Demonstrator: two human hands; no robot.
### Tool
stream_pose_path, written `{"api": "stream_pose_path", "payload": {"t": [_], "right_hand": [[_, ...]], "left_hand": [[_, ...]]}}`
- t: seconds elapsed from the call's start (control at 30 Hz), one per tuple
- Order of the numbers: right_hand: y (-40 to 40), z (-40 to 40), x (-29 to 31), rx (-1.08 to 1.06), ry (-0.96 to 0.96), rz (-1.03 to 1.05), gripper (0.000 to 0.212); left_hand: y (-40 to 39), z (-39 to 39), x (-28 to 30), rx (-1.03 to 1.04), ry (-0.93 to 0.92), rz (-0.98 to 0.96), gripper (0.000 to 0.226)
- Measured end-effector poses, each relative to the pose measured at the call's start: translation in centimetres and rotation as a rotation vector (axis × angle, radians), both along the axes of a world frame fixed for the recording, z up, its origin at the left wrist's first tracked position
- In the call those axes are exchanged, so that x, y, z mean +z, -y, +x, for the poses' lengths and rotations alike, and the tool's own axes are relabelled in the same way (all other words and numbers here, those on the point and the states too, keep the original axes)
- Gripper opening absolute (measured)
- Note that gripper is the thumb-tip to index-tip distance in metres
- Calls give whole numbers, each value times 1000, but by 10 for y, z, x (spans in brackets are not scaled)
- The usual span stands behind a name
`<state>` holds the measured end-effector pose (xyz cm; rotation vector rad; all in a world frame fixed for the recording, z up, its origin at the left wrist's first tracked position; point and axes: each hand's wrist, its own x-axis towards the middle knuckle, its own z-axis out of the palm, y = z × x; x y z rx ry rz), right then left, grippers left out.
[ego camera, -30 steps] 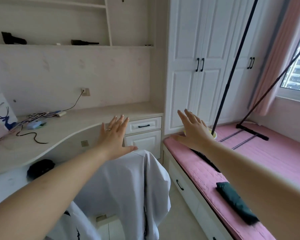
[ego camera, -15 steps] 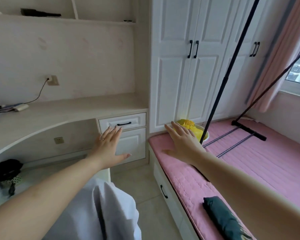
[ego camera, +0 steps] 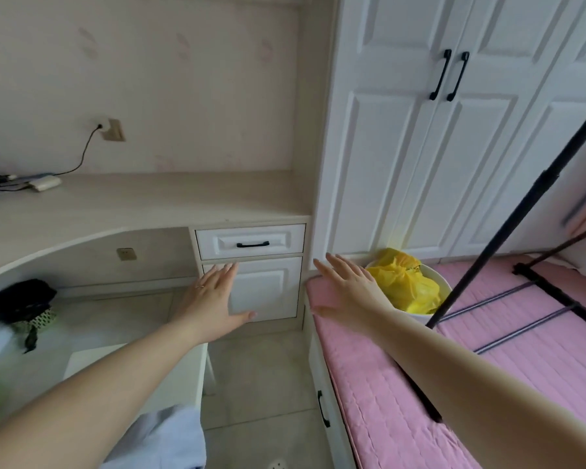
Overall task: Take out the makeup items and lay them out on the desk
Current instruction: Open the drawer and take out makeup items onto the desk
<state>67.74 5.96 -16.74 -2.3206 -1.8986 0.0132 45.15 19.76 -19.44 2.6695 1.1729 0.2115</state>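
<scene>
Both my arms reach forward with flat, spread fingers that hold nothing. My left hand (ego camera: pixel 215 301) hovers in front of the white cabinet door (ego camera: pixel 268 289) under the closed drawer (ego camera: pixel 251 241) with a black handle. My right hand (ego camera: pixel 347 292) floats over the near corner of the pink mattress (ego camera: pixel 403 377). The pale wooden desk (ego camera: pixel 142 204) curves along the wall at left. No makeup items show in this view.
A white bin with a yellow bag (ego camera: pixel 406 286) stands on the mattress beside the white wardrobe (ego camera: pixel 454 130). A black stand pole (ego camera: pixel 508 225) crosses the right side. A charger and cables (ego camera: pixel 44 183) lie on the desk. A dark bag (ego camera: pixel 21 302) sits under it.
The view has swung right and down, closer to the drawer unit. The white cloth-draped chair has slid to the bottom edge. Both hands stay open and have dropped toward the cabinet and mattress.
</scene>
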Motion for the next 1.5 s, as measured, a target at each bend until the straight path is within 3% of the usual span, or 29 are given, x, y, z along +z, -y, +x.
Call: {"api": "stream_pose_path", "payload": {"t": [0.27,0.8,1.0,1.33,1.5], "right_hand": [[-135,66,-32,99,-8,-119,87],[-371,153,-110,181,-143,-294,82],[-464,183,-157,250,-181,-417,76],[-528,194,-195,328,-257,-576,71],[-540,190,-221,325,-271,-563,65]], "left_hand": [[-121,61,-43,84,39,-122,98],[-318,153,-94,102,-107,-253,90],[-393,189,-120,114,-249,-348,88],[-448,213,-147,-27,-391,-483,87],[-472,220,-178,-214,-516,-498,83]]}}
